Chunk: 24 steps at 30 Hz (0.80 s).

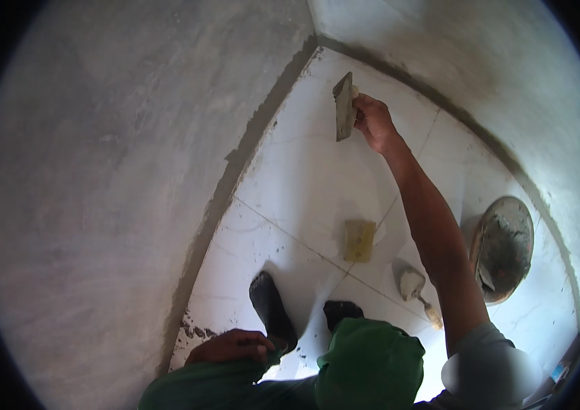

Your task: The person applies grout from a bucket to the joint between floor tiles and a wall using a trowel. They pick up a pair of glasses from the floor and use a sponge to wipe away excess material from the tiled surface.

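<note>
My right hand (374, 121) reaches far out and is closed on the handle of a plastering trowel (345, 113). Its flat blade, grey with mortar, is tilted up on edge over the white floor tiles, near the corner where two walls meet. My left hand (230, 346) rests on my green-clad leg at the lower left, with nothing in it and its fingers lying loosely over the cloth. On the tiles between my feet and the trowel lies a yellow sponge (359, 240). Beside my right forearm is a small pointing trowel (413, 285) smeared with mortar.
A round mortar pan (503, 251) stands right of my arm with grey mix inside. Grey plastered walls (119, 150) rise left and right, with a darker mortar band (232, 167) along their foot. Mortar crumbs (196, 333) lie near my dark-shod left foot (271, 307).
</note>
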Each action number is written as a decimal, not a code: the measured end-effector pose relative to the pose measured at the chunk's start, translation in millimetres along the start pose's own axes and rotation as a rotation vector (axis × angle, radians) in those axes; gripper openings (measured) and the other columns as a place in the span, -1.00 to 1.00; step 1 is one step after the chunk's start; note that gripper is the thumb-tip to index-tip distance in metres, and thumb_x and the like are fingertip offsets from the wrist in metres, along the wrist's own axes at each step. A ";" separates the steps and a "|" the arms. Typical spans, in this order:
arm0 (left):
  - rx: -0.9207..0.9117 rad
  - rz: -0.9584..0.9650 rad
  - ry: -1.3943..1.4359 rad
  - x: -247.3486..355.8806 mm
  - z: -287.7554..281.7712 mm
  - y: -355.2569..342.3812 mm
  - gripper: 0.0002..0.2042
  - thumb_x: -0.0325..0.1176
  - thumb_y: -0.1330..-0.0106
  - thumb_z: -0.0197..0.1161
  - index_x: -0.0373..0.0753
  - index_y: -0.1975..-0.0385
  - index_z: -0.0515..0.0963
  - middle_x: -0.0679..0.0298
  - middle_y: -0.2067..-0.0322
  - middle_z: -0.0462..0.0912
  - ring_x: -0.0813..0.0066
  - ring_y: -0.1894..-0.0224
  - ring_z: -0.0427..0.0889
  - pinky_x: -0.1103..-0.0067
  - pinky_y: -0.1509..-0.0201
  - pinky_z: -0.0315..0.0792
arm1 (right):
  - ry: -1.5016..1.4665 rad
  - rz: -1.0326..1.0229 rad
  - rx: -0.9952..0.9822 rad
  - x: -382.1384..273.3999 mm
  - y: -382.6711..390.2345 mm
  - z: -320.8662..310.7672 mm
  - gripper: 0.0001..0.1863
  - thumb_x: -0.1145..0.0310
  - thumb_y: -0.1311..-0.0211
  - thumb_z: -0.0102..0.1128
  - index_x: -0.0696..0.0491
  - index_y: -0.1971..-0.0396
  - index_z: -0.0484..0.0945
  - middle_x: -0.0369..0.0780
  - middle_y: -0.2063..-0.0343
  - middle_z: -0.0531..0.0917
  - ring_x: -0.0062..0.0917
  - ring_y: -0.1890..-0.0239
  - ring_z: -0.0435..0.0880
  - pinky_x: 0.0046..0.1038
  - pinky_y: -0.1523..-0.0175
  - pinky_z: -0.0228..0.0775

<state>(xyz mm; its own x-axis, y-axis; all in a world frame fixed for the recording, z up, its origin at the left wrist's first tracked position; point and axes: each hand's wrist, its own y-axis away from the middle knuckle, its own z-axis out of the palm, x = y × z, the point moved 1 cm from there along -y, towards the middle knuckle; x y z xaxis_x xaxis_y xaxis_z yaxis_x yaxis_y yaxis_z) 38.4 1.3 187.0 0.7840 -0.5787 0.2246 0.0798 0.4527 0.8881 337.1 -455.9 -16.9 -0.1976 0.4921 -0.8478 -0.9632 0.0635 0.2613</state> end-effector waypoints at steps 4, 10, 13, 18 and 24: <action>0.045 0.065 0.249 -21.2 -23.7 -0.7 -0.67 -0.23 -0.65 0.28 -0.29 -0.24 0.61 0.29 0.07 0.75 0.54 0.03 0.69 0.48 -0.18 0.58 | 0.015 -0.028 0.105 11.8 -76.1 11.6 -0.68 0.23 -0.66 0.12 0.17 -0.10 0.64 -0.20 0.04 0.70 -0.46 0.02 0.69 -0.22 -0.18 0.59; 0.255 0.204 -0.222 1.9 -61.9 -30.2 -0.67 -0.19 -0.68 0.20 -0.27 -0.22 0.63 0.29 0.16 0.78 0.50 0.07 0.73 0.46 -0.15 0.60 | -0.040 -0.066 0.180 11.4 -152.9 12.1 -0.72 0.23 -0.65 0.15 0.15 0.00 0.64 -0.17 0.07 0.68 -0.39 0.04 0.69 -0.20 -0.12 0.63; 0.443 0.472 -0.628 29.4 -86.6 -49.6 -0.68 -0.16 -0.65 0.13 -0.20 -0.16 0.66 0.10 0.21 0.84 0.12 0.14 0.84 0.27 -0.05 0.66 | -0.002 -0.040 0.210 7.6 -157.3 22.7 -0.74 0.24 -0.64 0.16 0.15 0.01 0.63 -0.16 0.08 0.67 -0.37 0.06 0.69 -0.19 -0.08 0.64; 0.386 0.510 -1.053 198.1 -135.4 -130.6 -0.78 -0.17 -0.56 0.21 -0.07 -0.02 0.67 0.06 0.18 0.79 -0.01 0.14 0.79 0.19 0.05 0.63 | 0.104 -0.003 0.249 -7.5 -147.3 12.7 -0.74 0.25 -0.63 0.15 0.11 -0.04 0.62 -0.19 0.05 0.69 -0.43 0.00 0.68 -0.21 -0.14 0.61; 0.926 0.959 -1.318 305.5 -133.9 -234.1 -0.43 -0.19 -0.52 0.23 -0.21 -0.48 0.42 -0.01 -0.55 0.31 -0.12 -0.60 0.25 0.08 -0.60 0.25 | 0.016 -0.008 0.363 4.4 -172.2 30.8 -0.77 0.29 -0.58 0.22 0.13 0.01 0.66 -0.19 0.12 0.71 -0.41 0.08 0.71 -0.22 -0.05 0.66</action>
<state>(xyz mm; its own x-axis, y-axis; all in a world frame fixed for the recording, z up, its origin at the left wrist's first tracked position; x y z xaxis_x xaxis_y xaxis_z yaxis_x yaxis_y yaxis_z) 341.6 -190.6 -6.0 -0.5982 -0.6712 0.4377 -0.7116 0.6961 0.0950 507.7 -437.9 -51.4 -0.1960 0.4768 -0.8569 -0.8377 0.3728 0.3991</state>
